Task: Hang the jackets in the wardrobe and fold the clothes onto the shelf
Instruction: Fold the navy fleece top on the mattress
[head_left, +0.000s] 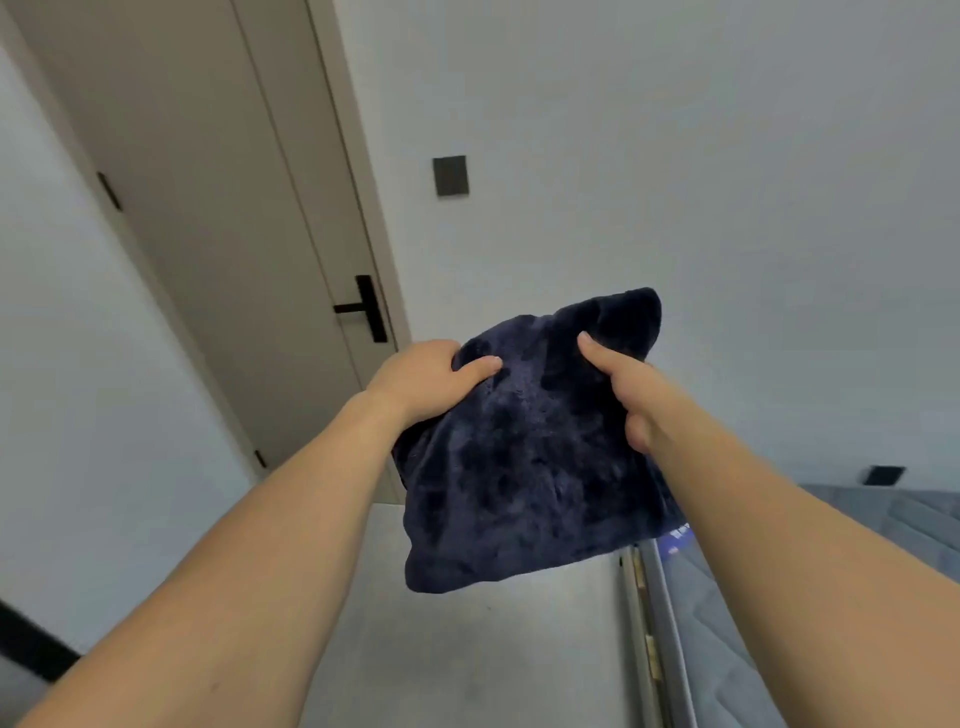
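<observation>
head view is showing your left hand (423, 382) and right hand (623, 387) both pinching the top edge of a folded navy garment (524, 467), thumbs curled on its near face. it's hanging down from your grip, held in the air above a pale surface (467, 649). both hands are sitting about level; no shelf is showing, so i can't tell which is nearer it.

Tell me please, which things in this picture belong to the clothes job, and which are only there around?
Belong to the job:
- folded dark blue fleece garment
- left hand gripping it
- right hand gripping it
- grey panel with hinges below, perhaps the wardrobe

Only around:
- door with black handle
- wall switch plate
- wall socket
</observation>
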